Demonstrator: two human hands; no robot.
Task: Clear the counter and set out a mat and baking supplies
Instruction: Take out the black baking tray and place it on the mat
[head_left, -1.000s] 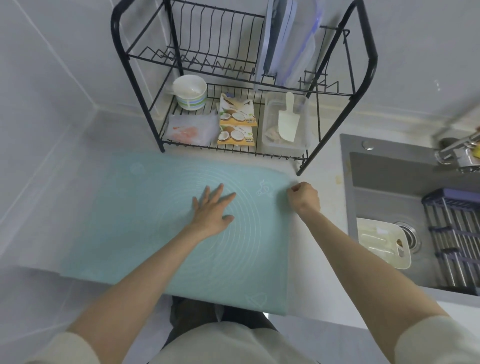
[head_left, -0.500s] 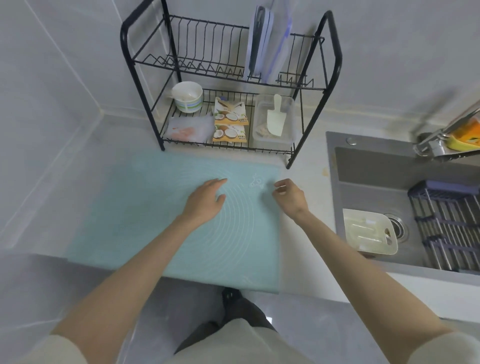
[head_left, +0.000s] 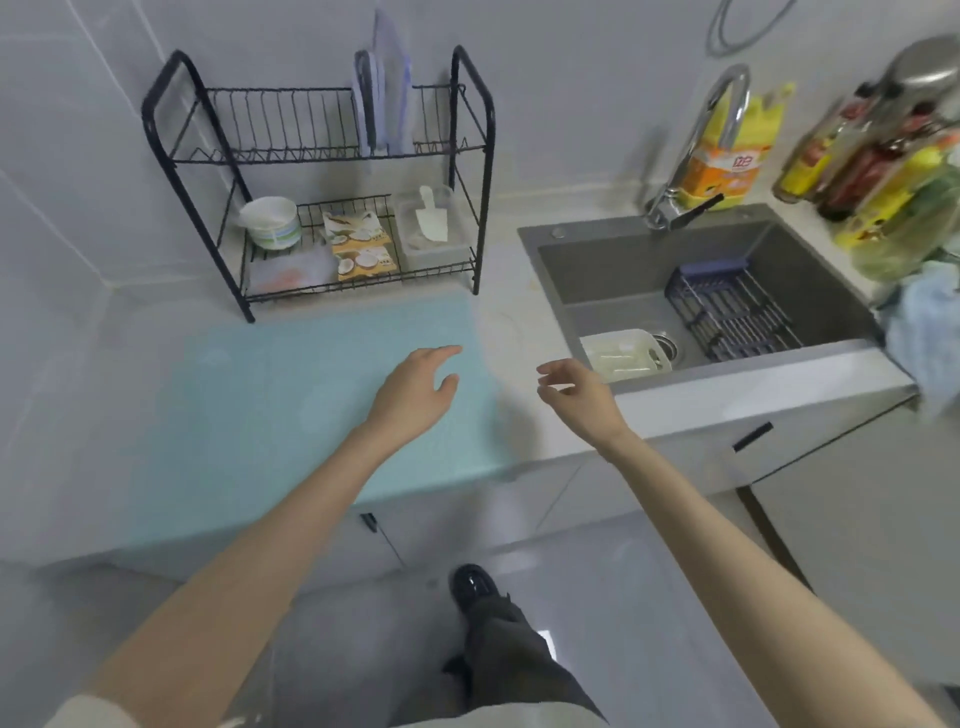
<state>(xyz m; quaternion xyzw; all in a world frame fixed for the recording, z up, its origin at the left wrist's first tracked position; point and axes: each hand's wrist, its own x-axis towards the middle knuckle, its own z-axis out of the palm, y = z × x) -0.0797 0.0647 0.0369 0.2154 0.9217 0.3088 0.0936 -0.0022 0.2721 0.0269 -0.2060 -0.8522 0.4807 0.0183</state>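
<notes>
The only writing with any promise is on the yellow-and-orange pouch (head_left: 727, 161) behind the faucet (head_left: 723, 98); its white label carries characters too blurred for me to read; the two coconut packets (head_left: 358, 247) on the lower shelf of the black rack (head_left: 485, 171) show halved coconuts, their print too small to make out; the bottles (head_left: 883, 166) at the far right bear red and yellow labels, also unreadable.

The blue mat (head_left: 260, 405) lies flat on the surface (head_left: 511, 332) in front of the rack, and its near edge reaches the surface's front edge. My left grip (head_left: 415, 387) is over the mat's right part, fingers spread loosely and holding nothing; I cannot tell whether it touches. My right grip (head_left: 576, 395) hangs over the bare strip between the mat and the sink (head_left: 597, 270), fingers slack and a little curled, holding nothing.

A second ago my left grip was pressed flat on the mat and my right grip pinched its right edge; now the right has let go and come away toward the sink; the mat stays where it was. My view has pulled back and swung right, so the faucet, pouch and bottles now show; the bowl (head_left: 272, 221) and the clear box with a white scoop (head_left: 432, 218) sit on the rack as before.
</notes>
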